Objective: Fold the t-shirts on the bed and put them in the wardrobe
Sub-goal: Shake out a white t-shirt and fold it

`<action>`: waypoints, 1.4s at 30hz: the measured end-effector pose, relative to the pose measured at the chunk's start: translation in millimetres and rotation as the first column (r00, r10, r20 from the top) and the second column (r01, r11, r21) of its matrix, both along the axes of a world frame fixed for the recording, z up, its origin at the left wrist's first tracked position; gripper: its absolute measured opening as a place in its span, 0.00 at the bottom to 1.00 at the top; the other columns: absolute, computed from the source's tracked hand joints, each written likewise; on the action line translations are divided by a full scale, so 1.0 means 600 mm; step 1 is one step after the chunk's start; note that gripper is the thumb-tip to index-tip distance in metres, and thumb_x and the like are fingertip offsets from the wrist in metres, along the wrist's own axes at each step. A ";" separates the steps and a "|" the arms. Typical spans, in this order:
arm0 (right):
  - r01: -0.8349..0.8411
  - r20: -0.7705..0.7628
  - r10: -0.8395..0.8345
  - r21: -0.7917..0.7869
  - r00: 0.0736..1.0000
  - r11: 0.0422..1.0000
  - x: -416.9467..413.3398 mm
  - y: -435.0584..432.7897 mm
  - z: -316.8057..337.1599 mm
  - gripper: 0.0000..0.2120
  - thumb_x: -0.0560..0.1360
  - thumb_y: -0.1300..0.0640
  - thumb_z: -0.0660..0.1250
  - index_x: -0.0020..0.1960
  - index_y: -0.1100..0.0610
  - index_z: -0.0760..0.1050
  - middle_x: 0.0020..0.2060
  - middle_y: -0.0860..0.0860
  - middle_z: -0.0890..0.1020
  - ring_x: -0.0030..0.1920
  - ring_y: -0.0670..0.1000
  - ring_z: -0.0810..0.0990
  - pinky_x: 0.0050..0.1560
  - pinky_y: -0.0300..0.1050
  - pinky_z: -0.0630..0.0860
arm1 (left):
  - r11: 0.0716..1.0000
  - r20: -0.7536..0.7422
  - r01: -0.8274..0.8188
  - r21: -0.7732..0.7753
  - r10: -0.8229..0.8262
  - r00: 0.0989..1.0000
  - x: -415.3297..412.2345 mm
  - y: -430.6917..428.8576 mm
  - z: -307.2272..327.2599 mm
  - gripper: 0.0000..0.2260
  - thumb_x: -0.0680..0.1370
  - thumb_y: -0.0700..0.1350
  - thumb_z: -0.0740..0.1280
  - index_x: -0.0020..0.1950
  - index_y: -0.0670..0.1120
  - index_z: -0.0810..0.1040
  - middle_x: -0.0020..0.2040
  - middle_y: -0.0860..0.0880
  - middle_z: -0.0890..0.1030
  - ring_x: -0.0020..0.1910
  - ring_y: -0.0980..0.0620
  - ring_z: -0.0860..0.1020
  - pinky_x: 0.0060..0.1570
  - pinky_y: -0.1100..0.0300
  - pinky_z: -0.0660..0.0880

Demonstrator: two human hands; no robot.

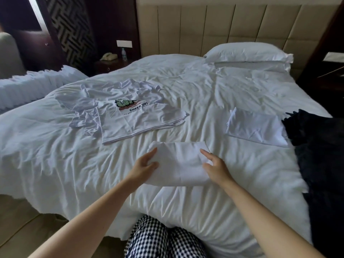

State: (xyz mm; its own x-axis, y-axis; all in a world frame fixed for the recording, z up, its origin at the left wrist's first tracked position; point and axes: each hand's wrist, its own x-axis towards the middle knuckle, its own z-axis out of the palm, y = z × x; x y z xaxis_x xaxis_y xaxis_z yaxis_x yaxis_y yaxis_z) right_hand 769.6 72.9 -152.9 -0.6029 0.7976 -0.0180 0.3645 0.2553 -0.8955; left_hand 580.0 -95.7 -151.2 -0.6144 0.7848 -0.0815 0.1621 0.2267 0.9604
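**2 t-shirts folded, 1 waiting, wardrobe trip not yet begun**

The person is standing at the foot of the bed (pixel 74 164), and a white folded t-shirt (pixel 178 164) is lying on the duvet straight ahead at 12 o'clock. The left hand (pixel 144 165) is touching its left edge with loose, uncurled fingers. The right hand (pixel 214 166) is resting on its right edge, fingers straight, grasping nothing. This packet is looking finished, with its long axis running from 9 to 3 o'clock.

A second folded t-shirt (pixel 256 127) is lying well apart at 2 o'clock, its long axis slanting from 10 to 4 o'clock, just beside a black fabric heap (pixel 320 155).

At 11 o'clock the printed "CHEER UP!" t-shirt (pixel 137 120) is lying spread and rumpled, collar pointing roughly to 12 o'clock and hem toward the person.

By my reading, 2 folds are done and 1 is remaining. All 3 are then needing to be carried to the wardrobe, which is not showing here.
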 end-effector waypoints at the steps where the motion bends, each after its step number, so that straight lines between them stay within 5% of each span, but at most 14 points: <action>1: 0.009 -0.017 -0.008 0.002 1.000 1.000 0.014 0.007 0.009 0.27 0.74 0.71 0.59 0.72 0.56 0.71 0.69 0.51 0.72 0.70 0.47 0.69 0.60 0.29 0.64 | 1.000 -0.012 0.012 0.009 -0.012 1.000 0.007 0.011 0.008 0.27 0.76 0.40 0.67 0.75 0.49 0.67 0.67 0.48 0.75 0.57 0.54 0.75 0.54 0.64 0.71; 5: 0.071 -0.105 -0.071 -0.007 0.992 0.997 0.071 0.051 0.044 0.27 0.75 0.70 0.60 0.71 0.53 0.71 0.65 0.47 0.73 0.58 0.41 0.72 0.45 0.20 0.67 | 0.996 -0.049 0.074 0.046 -0.071 0.996 0.050 0.072 0.047 0.31 0.72 0.44 0.66 0.75 0.50 0.67 0.65 0.48 0.76 0.53 0.55 0.76 0.47 0.70 0.73; 8: 0.110 -0.151 -0.111 -0.012 0.982 0.994 0.116 0.098 0.071 0.26 0.76 0.68 0.60 0.71 0.51 0.71 0.65 0.43 0.72 0.61 0.39 0.70 0.46 0.21 0.67 | 0.989 -0.096 0.124 0.077 -0.117 0.989 0.080 0.137 0.070 0.29 0.75 0.40 0.68 0.75 0.49 0.66 0.68 0.47 0.74 0.57 0.53 0.74 0.54 0.66 0.72; 10: 0.135 -0.173 -0.134 -0.007 0.976 0.991 0.144 0.135 0.086 0.26 0.76 0.67 0.60 0.72 0.51 0.70 0.68 0.42 0.71 0.65 0.38 0.67 0.49 0.22 0.66 | 0.982 -0.117 0.170 0.087 -0.159 0.980 0.098 0.188 0.086 0.27 0.78 0.33 0.66 0.75 0.45 0.65 0.68 0.44 0.73 0.57 0.54 0.73 0.51 0.71 0.71; 14: 0.194 -0.178 -0.188 0.018 0.966 0.981 0.192 0.226 0.108 0.26 0.77 0.67 0.59 0.72 0.51 0.69 0.70 0.43 0.69 0.65 0.37 0.64 0.47 0.20 0.66 | 0.959 -0.143 0.264 0.098 -0.249 0.958 0.130 0.301 0.112 0.34 0.69 0.43 0.67 0.76 0.45 0.64 0.70 0.46 0.72 0.61 0.54 0.72 0.62 0.61 0.70; 17: 0.256 -0.156 -0.246 0.052 0.957 0.965 0.214 0.304 0.115 0.26 0.77 0.68 0.58 0.72 0.51 0.69 0.72 0.45 0.68 0.68 0.40 0.65 0.58 0.25 0.63 | 0.946 -0.191 0.314 0.084 -0.294 0.937 0.143 0.397 0.121 0.36 0.67 0.47 0.65 0.76 0.46 0.64 0.70 0.45 0.72 0.64 0.51 0.72 0.69 0.51 0.67; 21: 0.319 -0.129 -0.309 0.058 0.942 0.946 0.223 0.407 0.116 0.28 0.76 0.69 0.57 0.73 0.51 0.69 0.73 0.47 0.67 0.73 0.44 0.64 0.68 0.38 0.62 | 0.929 -0.288 0.368 0.043 -0.341 0.895 0.138 0.532 0.110 0.40 0.64 0.58 0.64 0.76 0.48 0.64 0.70 0.43 0.71 0.67 0.45 0.72 0.70 0.49 0.67; 27: 0.380 -0.095 -0.374 0.062 0.923 0.923 0.202 0.548 0.090 0.28 0.76 0.70 0.55 0.74 0.53 0.68 0.73 0.48 0.68 0.72 0.45 0.64 0.62 0.34 0.61 | 0.915 -0.368 0.402 -0.025 -0.382 0.848 0.119 0.710 0.068 0.30 0.76 0.40 0.66 0.77 0.44 0.60 0.70 0.40 0.69 0.69 0.45 0.68 0.59 0.69 0.62; 30: 0.410 -0.067 -0.407 0.058 0.911 0.910 0.187 0.603 0.058 0.28 0.76 0.71 0.55 0.74 0.54 0.68 0.72 0.48 0.68 0.72 0.46 0.64 0.62 0.34 0.61 | 0.910 -0.378 0.411 -0.052 -0.399 0.836 0.101 0.775 0.025 0.29 0.78 0.35 0.65 0.78 0.45 0.59 0.70 0.40 0.68 0.69 0.45 0.68 0.58 0.69 0.61; 34: 0.467 0.012 -0.467 0.028 0.884 0.884 0.176 0.640 -0.014 0.29 0.75 0.71 0.54 0.73 0.52 0.69 0.65 0.46 0.73 0.60 0.41 0.71 0.51 0.26 0.66 | 0.897 -0.374 0.424 -0.122 -0.437 0.818 0.090 0.813 -0.045 0.30 0.77 0.44 0.66 0.78 0.46 0.60 0.72 0.42 0.67 0.70 0.45 0.68 0.61 0.65 0.62; 37: 0.515 0.050 -0.515 0.025 0.856 0.857 0.175 0.653 -0.070 0.29 0.74 0.69 0.55 0.71 0.52 0.72 0.50 0.49 0.75 0.43 0.44 0.73 0.45 0.35 0.69 | 0.895 -0.366 0.404 -0.190 -0.446 0.817 0.087 0.814 -0.085 0.33 0.73 0.55 0.63 0.78 0.50 0.61 0.75 0.47 0.65 0.72 0.49 0.67 0.65 0.61 0.63; 42: 0.554 0.067 -0.559 0.073 0.827 0.829 0.167 0.662 -0.100 0.26 0.75 0.64 0.57 0.70 0.50 0.73 0.56 0.50 0.79 0.49 0.47 0.71 0.51 0.41 0.68 | 0.906 -0.377 0.387 -0.171 -0.422 0.824 0.086 0.816 -0.104 0.36 0.69 0.56 0.59 0.78 0.52 0.61 0.74 0.49 0.65 0.71 0.51 0.68 0.64 0.61 0.64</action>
